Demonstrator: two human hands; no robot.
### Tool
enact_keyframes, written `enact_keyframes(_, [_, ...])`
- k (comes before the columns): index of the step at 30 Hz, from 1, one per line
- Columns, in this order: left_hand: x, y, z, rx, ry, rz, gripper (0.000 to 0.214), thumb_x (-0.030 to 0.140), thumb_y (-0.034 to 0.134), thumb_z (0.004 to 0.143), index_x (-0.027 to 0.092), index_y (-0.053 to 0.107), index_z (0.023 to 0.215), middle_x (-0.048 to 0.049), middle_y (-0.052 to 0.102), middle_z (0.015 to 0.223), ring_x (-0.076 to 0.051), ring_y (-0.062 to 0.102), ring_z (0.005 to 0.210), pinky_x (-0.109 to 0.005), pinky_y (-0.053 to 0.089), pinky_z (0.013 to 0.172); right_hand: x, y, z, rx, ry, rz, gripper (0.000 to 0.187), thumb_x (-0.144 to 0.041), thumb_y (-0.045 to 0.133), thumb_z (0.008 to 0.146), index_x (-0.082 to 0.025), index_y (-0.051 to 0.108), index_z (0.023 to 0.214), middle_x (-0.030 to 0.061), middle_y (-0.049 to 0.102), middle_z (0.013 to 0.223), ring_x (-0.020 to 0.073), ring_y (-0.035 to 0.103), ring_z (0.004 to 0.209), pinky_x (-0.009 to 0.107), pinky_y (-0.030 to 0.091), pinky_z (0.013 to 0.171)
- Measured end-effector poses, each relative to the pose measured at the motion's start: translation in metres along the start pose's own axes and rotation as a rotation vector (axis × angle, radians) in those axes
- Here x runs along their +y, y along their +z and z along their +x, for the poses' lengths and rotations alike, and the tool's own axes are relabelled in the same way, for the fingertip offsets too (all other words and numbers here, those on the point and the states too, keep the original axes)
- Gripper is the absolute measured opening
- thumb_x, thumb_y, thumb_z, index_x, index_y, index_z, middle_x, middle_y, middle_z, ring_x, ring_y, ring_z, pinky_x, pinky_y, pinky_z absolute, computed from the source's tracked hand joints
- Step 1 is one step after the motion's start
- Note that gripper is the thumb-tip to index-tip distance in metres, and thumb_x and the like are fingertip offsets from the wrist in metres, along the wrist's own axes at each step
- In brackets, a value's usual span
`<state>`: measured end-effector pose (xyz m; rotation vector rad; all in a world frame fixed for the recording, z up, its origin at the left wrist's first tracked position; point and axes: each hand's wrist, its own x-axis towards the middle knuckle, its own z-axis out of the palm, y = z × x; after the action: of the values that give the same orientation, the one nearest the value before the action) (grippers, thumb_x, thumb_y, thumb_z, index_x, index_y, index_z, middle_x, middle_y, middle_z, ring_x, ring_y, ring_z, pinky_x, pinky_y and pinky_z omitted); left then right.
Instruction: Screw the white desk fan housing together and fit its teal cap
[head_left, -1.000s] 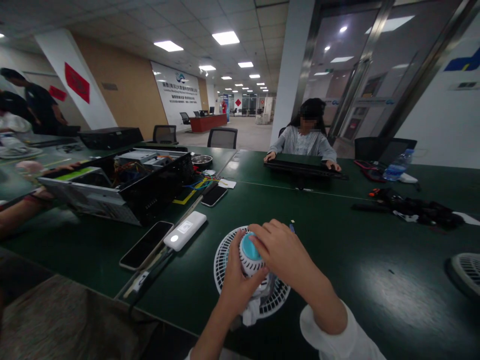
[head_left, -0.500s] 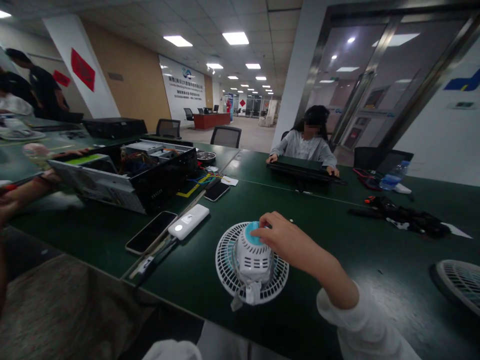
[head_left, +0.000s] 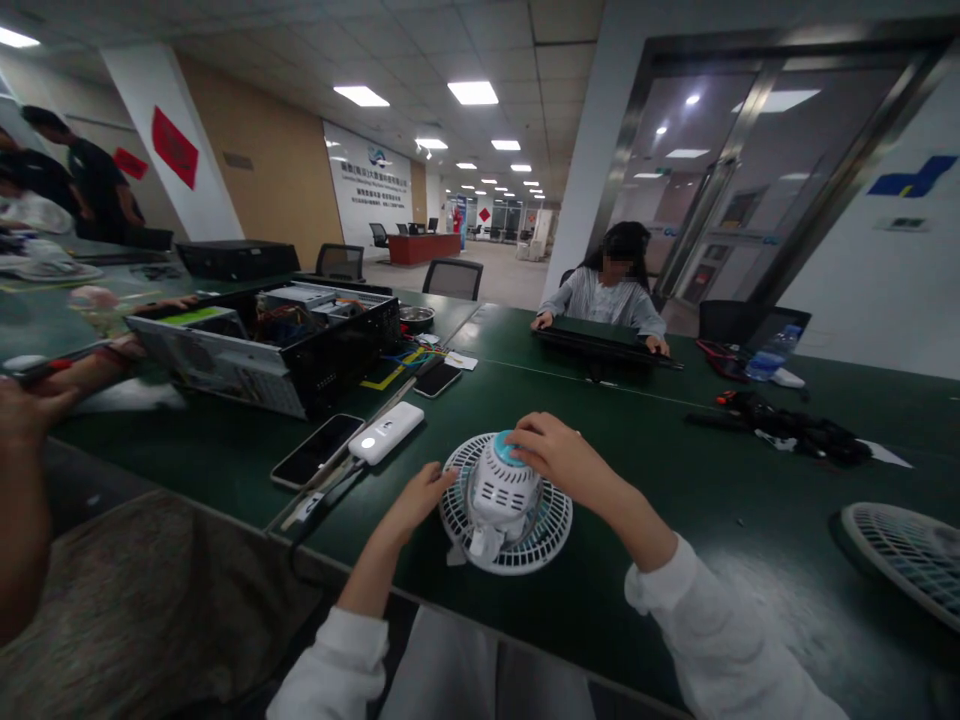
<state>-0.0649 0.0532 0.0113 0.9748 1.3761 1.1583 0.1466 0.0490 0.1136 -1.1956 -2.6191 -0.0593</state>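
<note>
A small white desk fan lies on the dark green table, with its round white grille flat and its vented motor housing upward. My right hand curves over the housing top, with fingertips on the blue cap. My left hand is open and stands at the grille's left rim, apart from the housing. A white cord or strap bunches at the housing's lower side. My white cuffs show at both wrists.
A white power bank and a phone lie left of the fan. Further left stands an open computer case with wires. Another fan grille sits at right. A seated person faces me across the table. Another person's arm enters at left.
My left hand left the housing and went out of view, then reappeared open beside the grille. My right hand stays on the housing top. The view has tilted slightly upward and back.
</note>
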Motion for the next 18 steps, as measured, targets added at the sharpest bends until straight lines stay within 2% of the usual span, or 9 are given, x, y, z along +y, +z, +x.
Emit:
enact_keyframes(3, [-0.014, 0.005, 0.009, -0.133, -0.156, -0.070, 0.031, 0.032, 0.054, 0.088, 0.016, 0.052, 0.115, -0.0072, 0.057, 0.115, -0.020, 0.059, 0.097, -0.041, 0.051, 0.081, 0.001, 0.000, -0.011, 0.049, 0.018, 0.020, 0.020, -0.020, 0.050, 0.088, -0.016, 0.063, 0.103, 0.0100, 0.060, 0.103, 0.0191, 0.054, 0.096, 0.036, 0.047, 0.083])
enact_keyframes(7, [-0.019, 0.022, -0.013, -0.219, -0.200, -0.228, 0.030, 0.031, 0.054, 0.088, 0.016, 0.053, 0.113, -0.0071, 0.058, 0.112, -0.019, 0.060, 0.093, -0.039, 0.052, 0.079, 0.007, 0.000, -0.041, 0.140, 0.054, 0.043, 0.021, -0.016, 0.049, 0.088, -0.017, 0.063, 0.104, 0.0091, 0.060, 0.107, 0.0185, 0.055, 0.099, 0.037, 0.047, 0.087])
enact_keyframes(9, [-0.021, 0.036, -0.031, -0.227, -0.160, -0.310, 0.026, 0.029, 0.056, 0.087, 0.015, 0.053, 0.108, -0.0056, 0.060, 0.104, -0.017, 0.061, 0.087, -0.037, 0.053, 0.075, 0.013, -0.001, -0.062, 0.192, 0.086, 0.042, 0.023, -0.017, 0.047, 0.088, -0.019, 0.062, 0.105, 0.0099, 0.060, 0.110, 0.0200, 0.055, 0.102, 0.041, 0.047, 0.089])
enact_keyframes(12, [-0.022, 0.065, -0.058, -0.224, -0.075, -0.398, 0.035, 0.020, 0.070, 0.071, 0.019, 0.047, 0.096, -0.0013, 0.062, 0.090, -0.016, 0.064, 0.079, -0.033, 0.053, 0.074, 0.025, -0.005, -0.104, 0.279, 0.157, 0.055, 0.027, -0.022, 0.042, 0.090, -0.022, 0.062, 0.108, 0.0104, 0.061, 0.113, 0.0215, 0.057, 0.105, 0.043, 0.048, 0.089])
enact_keyframes(15, [-0.020, 0.101, -0.079, -0.232, 0.015, -0.395, 0.034, 0.021, 0.067, 0.069, 0.021, 0.043, 0.094, 0.0003, 0.062, 0.087, -0.016, 0.064, 0.075, -0.032, 0.053, 0.070, 0.039, -0.008, -0.155, 0.406, 0.349, 0.174, 0.028, -0.030, 0.045, 0.088, -0.025, 0.064, 0.107, 0.0080, 0.062, 0.115, 0.0217, 0.058, 0.107, 0.040, 0.048, 0.091])
enact_keyframes(18, [-0.010, 0.141, -0.090, -0.265, 0.144, -0.320, 0.025, 0.020, 0.061, 0.073, 0.021, 0.042, 0.090, -0.0001, 0.061, 0.085, -0.017, 0.064, 0.076, -0.032, 0.053, 0.071, 0.050, -0.001, -0.206, 0.563, 0.568, 0.303, 0.030, -0.040, 0.053, 0.080, -0.026, 0.067, 0.103, 0.0070, 0.063, 0.116, 0.0242, 0.059, 0.107, 0.039, 0.048, 0.092])
